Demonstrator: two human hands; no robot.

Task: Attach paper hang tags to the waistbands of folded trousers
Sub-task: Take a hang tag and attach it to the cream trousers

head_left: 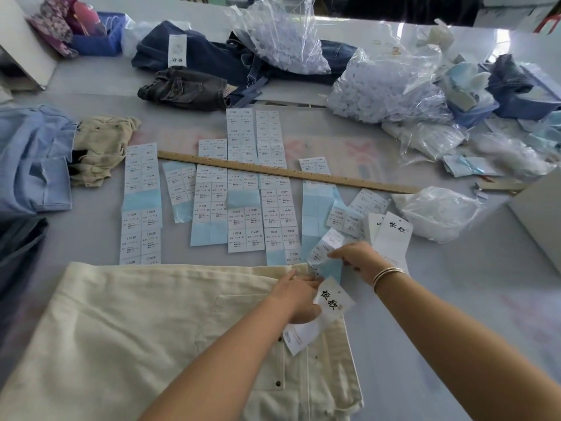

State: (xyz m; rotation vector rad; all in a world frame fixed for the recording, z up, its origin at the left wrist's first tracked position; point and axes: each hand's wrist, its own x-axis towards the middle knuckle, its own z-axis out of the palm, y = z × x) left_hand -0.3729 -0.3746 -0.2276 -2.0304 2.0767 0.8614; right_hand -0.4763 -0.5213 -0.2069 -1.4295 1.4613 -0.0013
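Centrally, cream trousers (pixel 145 338) lie folded on the surface (pixel 455 299), waistband toward the sticker sheets (pixel 243 208). Left hand (pixel 296 299) rests on the waistband corner, fingers curled around a white hang tag (pixel 329 302) printed with black characters. Right hand (pixel 356 258), fingers pinching a blue-backed sticker strip (pixel 326 253), sits just beyond; a wooden ruler (pixel 288 173) crosses the sheets

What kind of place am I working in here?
Probably a garment finishing or packing table: rows of size sticker sheets, bags of tag fasteners, denim piles, and cream trousers being tagged.
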